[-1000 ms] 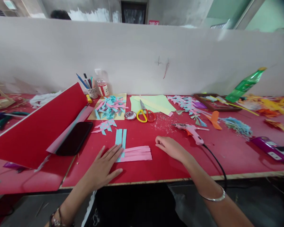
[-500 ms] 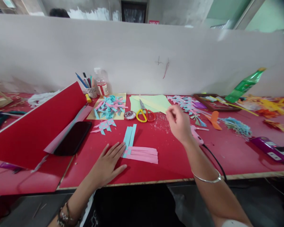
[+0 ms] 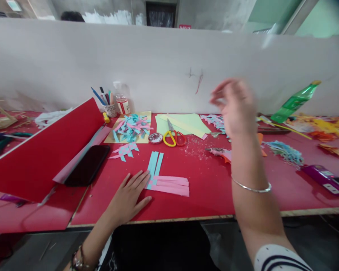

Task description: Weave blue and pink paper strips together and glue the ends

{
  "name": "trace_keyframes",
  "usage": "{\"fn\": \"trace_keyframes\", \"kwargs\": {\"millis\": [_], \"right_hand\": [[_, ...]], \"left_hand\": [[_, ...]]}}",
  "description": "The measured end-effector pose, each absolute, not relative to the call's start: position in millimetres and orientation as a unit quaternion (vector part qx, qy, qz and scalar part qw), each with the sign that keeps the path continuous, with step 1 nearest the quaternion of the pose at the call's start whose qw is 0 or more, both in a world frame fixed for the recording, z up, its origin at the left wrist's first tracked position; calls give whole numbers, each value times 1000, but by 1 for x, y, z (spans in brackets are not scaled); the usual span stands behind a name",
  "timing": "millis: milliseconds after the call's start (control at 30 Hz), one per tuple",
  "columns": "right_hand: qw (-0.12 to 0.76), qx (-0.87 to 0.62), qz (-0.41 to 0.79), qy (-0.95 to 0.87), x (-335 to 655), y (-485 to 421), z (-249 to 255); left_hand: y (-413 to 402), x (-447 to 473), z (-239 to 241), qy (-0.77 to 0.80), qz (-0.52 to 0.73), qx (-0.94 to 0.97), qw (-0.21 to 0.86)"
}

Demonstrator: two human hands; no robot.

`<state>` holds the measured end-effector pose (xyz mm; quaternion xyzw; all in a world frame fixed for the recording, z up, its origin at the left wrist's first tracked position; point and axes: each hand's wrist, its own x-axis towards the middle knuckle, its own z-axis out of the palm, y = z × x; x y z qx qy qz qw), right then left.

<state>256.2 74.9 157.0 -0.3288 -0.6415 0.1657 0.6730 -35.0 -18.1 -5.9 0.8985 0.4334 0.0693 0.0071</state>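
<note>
My left hand (image 3: 128, 195) lies flat on the red table (image 3: 209, 188), fingers spread, its fingertips on the left end of a small weave of pink paper strips (image 3: 171, 185) crossed by blue strips (image 3: 154, 165). My right hand (image 3: 235, 105) is raised well above the table to the right, blurred by motion, its fingers loosely curled; whether it holds anything cannot be made out. Below the raised forearm lies a pink glue gun (image 3: 219, 152) with its black cord.
At the back are yellow-and-red scissors (image 3: 173, 137) on light green paper (image 3: 183, 123), a pile of cut blue and pink strips (image 3: 132, 128), a pen cup (image 3: 110, 109) and a small bottle (image 3: 122, 104). A black phone (image 3: 87, 165) and red card (image 3: 45, 150) lie left; a green bottle (image 3: 295, 101) right.
My right hand rose from the table beside the pink strips, up and to the right, to above the glue gun. The strips shifted slightly right. My left hand stayed flat.
</note>
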Motion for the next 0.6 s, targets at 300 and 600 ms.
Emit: {"fn": "trace_keyframes", "kwargs": {"millis": [300,600], "right_hand": [[159,-414,199,-874,172,101,28],[179,-445,154,-864,168,106,6]], "left_hand": [[-20,-34,1,421,65,904,26],[-21,-32,0,438,53,896,43]]}}
